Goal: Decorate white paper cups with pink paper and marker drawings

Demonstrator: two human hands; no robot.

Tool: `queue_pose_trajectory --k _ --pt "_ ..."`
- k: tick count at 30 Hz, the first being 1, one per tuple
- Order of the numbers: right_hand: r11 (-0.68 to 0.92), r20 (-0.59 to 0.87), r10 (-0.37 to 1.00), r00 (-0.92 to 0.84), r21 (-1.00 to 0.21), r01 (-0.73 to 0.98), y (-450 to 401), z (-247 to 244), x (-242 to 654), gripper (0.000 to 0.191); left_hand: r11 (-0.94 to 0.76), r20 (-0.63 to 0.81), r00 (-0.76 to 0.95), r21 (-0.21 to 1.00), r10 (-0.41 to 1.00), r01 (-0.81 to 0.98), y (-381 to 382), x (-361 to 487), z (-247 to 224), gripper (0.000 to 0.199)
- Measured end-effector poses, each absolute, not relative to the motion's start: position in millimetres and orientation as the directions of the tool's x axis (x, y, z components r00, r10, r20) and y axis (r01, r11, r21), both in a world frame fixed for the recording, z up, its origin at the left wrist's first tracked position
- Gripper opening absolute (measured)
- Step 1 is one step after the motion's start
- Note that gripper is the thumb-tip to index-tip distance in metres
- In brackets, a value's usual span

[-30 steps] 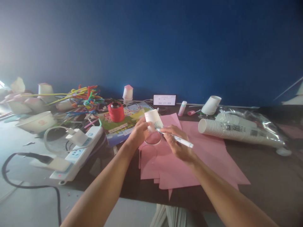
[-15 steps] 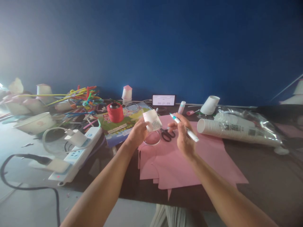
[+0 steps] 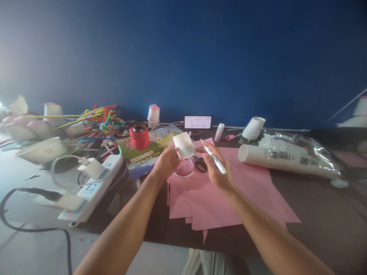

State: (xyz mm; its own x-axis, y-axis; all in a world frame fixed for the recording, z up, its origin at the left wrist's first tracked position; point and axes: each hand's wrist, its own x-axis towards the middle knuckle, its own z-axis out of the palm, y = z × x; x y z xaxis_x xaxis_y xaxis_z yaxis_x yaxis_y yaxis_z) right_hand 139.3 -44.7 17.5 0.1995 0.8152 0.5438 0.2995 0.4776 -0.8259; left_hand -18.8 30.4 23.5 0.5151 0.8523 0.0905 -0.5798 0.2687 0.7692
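My left hand grips a white paper cup that lies sideways and bears a patch of bluish-green pattern. A white marker is held in my right hand, its tip pointing up and to the left, close to the cup's right side. Beneath both hands are sheets of pink paper. On the paper, below the cup, is a roll of tape, and dark-handled scissors lie between my hands.
Stacked cups in plastic lie at the right, near a tilted cup. A glue stick and timer screen are behind. Red string, a booklet, a power strip and pipe cleaners are left.
My right hand has moved left with the marker, closer to the cup. The marker is now turned more steeply. The cup has shifted only slightly in my left hand.
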Motion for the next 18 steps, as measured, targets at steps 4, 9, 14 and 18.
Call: queue_pose_trajectory --k 4,9,14,18 --pt "0.482 0.545 0.820 0.177 -0.823 0.302 -45.7 17.2 138.9 0.035 0.292 0.073 0.503 0.739 0.861 -0.607 33.2 -17.6 21.2 0.037" --pt "0.475 0.534 0.830 0.162 -0.828 0.297 -46.8 15.7 138.7 0.035 0.376 -0.023 0.516 0.714 0.856 -0.591 34.5 -16.9 22.1 0.027" --pt "0.474 0.532 0.833 0.152 -0.827 0.302 -46.3 15.6 138.9 0.035 0.392 -0.033 0.516 0.692 0.856 -0.606 32.1 -17.5 22.4 0.026" --pt "0.479 0.534 0.832 0.147 -0.827 0.295 -45.8 15.1 139.4 0.035 0.397 -0.031 0.518 0.683 0.855 -0.613 31.1 -17.7 22.8 0.028"
